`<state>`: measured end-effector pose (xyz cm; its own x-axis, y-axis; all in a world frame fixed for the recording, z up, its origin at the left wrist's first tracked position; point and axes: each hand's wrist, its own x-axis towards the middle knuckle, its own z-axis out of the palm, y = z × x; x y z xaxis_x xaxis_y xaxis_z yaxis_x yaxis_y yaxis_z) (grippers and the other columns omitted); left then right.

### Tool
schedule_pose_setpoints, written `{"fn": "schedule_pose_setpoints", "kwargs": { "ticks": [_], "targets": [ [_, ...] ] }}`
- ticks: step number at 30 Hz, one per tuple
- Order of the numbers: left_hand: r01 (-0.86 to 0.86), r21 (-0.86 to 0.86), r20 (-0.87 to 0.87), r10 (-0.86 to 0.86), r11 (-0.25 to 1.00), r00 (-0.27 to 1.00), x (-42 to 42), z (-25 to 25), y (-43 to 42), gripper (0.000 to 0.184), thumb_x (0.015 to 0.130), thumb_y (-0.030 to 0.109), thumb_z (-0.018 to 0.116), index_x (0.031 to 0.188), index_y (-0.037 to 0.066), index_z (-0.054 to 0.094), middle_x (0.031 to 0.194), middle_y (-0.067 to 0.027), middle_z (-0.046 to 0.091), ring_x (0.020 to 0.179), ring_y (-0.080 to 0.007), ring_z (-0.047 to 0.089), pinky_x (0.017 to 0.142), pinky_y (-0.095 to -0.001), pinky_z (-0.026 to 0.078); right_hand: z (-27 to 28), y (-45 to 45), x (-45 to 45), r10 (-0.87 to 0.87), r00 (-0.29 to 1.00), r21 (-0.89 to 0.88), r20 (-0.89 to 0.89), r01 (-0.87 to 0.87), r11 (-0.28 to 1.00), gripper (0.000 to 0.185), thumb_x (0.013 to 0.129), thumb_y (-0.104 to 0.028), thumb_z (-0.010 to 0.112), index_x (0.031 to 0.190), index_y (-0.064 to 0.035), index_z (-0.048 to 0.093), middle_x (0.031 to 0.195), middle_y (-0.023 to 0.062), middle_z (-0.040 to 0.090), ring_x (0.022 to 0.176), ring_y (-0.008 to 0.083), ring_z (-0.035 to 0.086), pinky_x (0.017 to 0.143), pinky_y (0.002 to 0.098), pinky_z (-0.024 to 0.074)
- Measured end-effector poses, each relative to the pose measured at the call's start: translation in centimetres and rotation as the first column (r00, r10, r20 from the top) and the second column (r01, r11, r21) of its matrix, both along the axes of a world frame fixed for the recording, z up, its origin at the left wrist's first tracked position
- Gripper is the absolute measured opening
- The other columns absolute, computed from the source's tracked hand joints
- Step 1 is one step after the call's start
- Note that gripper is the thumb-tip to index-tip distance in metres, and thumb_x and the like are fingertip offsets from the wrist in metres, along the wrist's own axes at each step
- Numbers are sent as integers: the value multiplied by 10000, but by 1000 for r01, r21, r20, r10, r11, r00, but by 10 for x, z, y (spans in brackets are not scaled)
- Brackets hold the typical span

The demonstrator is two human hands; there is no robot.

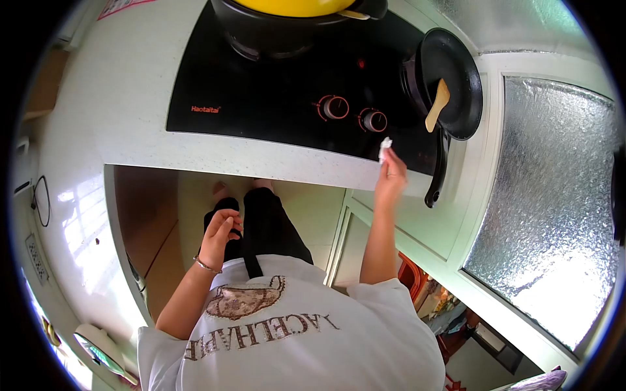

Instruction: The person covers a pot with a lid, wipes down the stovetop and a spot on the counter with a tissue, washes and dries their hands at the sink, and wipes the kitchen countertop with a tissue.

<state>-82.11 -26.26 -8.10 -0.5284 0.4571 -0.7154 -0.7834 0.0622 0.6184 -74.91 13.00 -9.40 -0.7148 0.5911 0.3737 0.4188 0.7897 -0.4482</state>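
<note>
My right hand [393,174] pinches a small crumpled white piece, tissue-like [385,150], above the front edge of the black cooktop [274,111]. Just beyond it are two lit control knobs [375,120]. To its right, a black frying pan [460,72] sits on the cooktop's right side, its handle pointing toward me. A wooden spatula [438,105] lies across the pan's rim. My left hand [223,229] hangs in front of my body, below the counter edge, with a bracelet on the wrist. Its fingers are loosely bent and apart, and nothing shows in them.
A large black pot [280,29] with a yellow vessel [293,5] in it stands at the back left of the cooktop. White counter [91,111] extends left. A textured glass panel [548,195] is on the right. A round mirror [101,348] lies lower left.
</note>
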Motion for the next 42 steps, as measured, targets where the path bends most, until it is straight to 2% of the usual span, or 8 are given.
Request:
{"fn": "schedule_pose_setpoints", "kwargs": {
  "ticks": [7,15,17,20,24,31,39,42],
  "targets": [
    [-1,17,11,1,1000,1000,-10,10,-2,208,942,198,442,1093,81,523,974,-40,572,864,-118,548,726,-258,440,15,-104,-67,243,962,-362,-127,-273,891,285,786,55,612,1034,-74,669,1024,104,657,948,232,623,842,308,490],
    [28,63,-341,-5,998,940,-68,27,23,359,928,178,477,1264,55,455,1097,-73,590,959,-182,578,809,-285,447,38,22,-205,133,982,-53,-138,-141,989,155,786,18,550,882,8,671,840,196,652,792,317,650,707,346,507],
    [113,-417,-844,-430,902,321,-102,42,35,438,900,147,504,1320,54,417,1215,-137,551,1103,-295,538,911,-367,431,28,42,-231,-7,1000,-134,-9,6,991,172,813,-66,539,880,11,677,828,191,658,777,310,651,695,351,502],
    [-90,-717,-695,-718,691,32,-134,38,45,429,906,210,490,1318,100,448,1340,-121,454,1268,-312,384,1050,-452,298,-3,58,-248,-42,996,-321,74,64,945,150,786,-40,572,875,1,687,834,190,657,785,329,642,716,347,501],
    [-156,-909,-403,-910,386,101,-154,29,44,420,944,294,406,1337,153,448,1411,-62,394,1313,-280,334,1087,-463,227,9,4,-236,279,950,-36,139,-277,960,159,770,-32,541,817,-32,694,831,189,651,763,342,638,703,377,508],
    [-131,-875,-478,-874,466,89,-162,18,33,400,942,285,415,1304,127,483,1406,-57,399,1311,-252,345,1080,-444,260,15,-135,-196,582,751,15,312,-616,787,187,862,-73,468,916,35,610,908,190,630,855,311,616,684,368,543],
    [-46,-743,-668,-737,668,102,-167,15,22,357,927,213,456,1226,33,529,1344,-97,467,1266,-274,405,1051,-415,317,3,-92,-213,242,965,71,105,-250,966,183,822,-38,514,942,10,644,884,186,646,835,328,605,742,395,493],
    [-62,-738,-674,-727,672,134,-170,9,14,330,929,174,439,1217,44,532,1335,-92,475,1248,-258,425,1041,-426,327,-1,-157,-198,296,954,-335,-50,-295,895,227,768,9,572,980,-22,648,932,148,646,872,305,601,771,380,499]
  ]
}}
